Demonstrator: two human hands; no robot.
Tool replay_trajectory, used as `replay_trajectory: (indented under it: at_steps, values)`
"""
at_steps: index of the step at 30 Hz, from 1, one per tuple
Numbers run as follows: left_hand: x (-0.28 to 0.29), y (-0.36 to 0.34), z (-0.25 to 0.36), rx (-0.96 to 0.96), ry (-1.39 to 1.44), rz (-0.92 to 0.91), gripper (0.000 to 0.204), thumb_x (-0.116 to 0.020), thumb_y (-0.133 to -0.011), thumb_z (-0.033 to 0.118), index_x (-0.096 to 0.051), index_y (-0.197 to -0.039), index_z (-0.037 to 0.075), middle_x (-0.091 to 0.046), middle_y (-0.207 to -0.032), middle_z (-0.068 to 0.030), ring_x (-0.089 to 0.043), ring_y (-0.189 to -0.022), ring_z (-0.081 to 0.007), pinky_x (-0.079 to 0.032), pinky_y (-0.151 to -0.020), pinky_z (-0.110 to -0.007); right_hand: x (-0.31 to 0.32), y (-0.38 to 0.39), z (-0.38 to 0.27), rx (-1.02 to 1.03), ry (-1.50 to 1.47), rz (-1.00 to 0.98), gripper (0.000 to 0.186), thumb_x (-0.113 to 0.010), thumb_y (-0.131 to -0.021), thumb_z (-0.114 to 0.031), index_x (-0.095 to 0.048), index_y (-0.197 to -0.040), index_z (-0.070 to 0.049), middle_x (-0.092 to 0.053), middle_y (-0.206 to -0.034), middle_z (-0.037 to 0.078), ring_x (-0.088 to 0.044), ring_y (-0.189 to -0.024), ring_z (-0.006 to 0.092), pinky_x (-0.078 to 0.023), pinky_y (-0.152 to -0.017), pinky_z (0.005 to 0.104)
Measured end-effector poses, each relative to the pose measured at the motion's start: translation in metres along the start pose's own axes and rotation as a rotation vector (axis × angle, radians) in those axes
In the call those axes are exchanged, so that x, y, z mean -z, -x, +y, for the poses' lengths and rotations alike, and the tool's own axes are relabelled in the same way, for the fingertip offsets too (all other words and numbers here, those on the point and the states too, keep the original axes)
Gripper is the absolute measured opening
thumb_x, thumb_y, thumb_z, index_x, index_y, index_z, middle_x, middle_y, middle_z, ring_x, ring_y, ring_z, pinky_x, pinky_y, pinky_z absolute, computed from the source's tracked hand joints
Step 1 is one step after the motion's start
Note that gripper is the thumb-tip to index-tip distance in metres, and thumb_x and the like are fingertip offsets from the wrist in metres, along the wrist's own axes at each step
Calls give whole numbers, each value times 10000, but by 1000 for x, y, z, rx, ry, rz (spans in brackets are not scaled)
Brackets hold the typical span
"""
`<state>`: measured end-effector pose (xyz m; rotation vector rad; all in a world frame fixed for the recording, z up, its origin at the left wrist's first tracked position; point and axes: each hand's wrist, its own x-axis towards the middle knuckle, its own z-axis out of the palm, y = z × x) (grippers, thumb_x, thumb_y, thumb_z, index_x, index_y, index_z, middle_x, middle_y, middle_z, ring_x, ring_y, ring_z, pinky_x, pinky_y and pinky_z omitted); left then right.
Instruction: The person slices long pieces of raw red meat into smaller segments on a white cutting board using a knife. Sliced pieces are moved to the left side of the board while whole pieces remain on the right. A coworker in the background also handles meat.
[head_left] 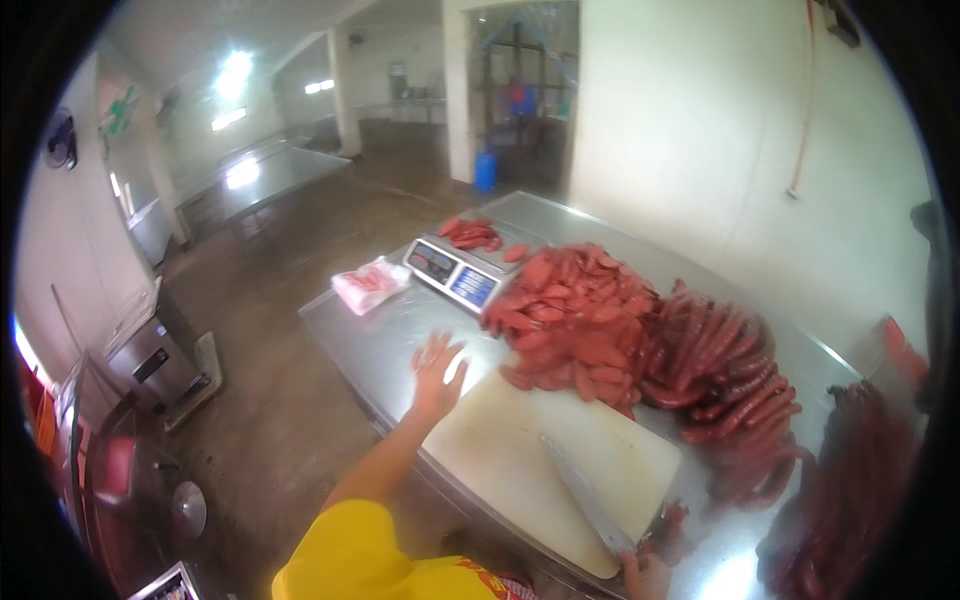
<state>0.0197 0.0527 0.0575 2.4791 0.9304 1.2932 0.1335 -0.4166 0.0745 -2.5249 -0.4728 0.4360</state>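
Observation:
My left hand (436,378) is held out over the near left part of the steel table, fingers spread and nothing in them. It is just left of a white cutting board (490,440). At the lower edge my right hand (647,578) is closed round the handle end of a knife (583,492), whose long blade lies across the board and points away from me. Beyond the board is a big heap of cut red sausages (570,310). Linked, darker sausages (720,365) are piled to its right. The knife's handle is mostly hidden by my fingers.
A digital scale (455,275) bears several sausage pieces (470,234), with a pink and white plastic pack (370,285) beside it. More dark sausages (850,490) lie at the table's right. A steel machine (160,355) stands on the floor at left; another steel table (275,175) is farther back.

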Motion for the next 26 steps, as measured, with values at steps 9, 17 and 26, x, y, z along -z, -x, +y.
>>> replay_trajectory:
  at_steps: [9, 17, 26]
  values:
    - [238, 466, -234, 1463, -293, -1071, 598, -607, -874, 475, -546, -1338, 103, -508, -1406, -164, -476, -1296, -354, -355, -1074, -499, -85, -24, -136, 687, -273, 318, 119, -646, -888, -122, -615, -870, -9, -607, -823, 127, -597, -729, 260, -473, -648, 349]
    - [352, 643, -294, 1704, -19, -1118, 512, -605, -868, 477, -649, -1180, 73, -603, -1243, -211, -562, -1183, -366, -423, -1015, -464, -283, 120, -374, 992, -382, -641, 165, -718, -850, -141, -667, -944, -15, -641, -913, 128, -646, -781, 234, -525, -692, 320]
    - [387, 474, -386, 1592, 15, -39, 472, -639, -875, 417, -667, -1160, 41, -626, -1212, -257, -591, -1188, -292, -443, -1015, -421, -384, 168, -501, 1162, -141, -963, 223, -672, -898, -218, -657, -990, -16, -643, -967, 166, -654, -791, 249, -530, -698, 321]
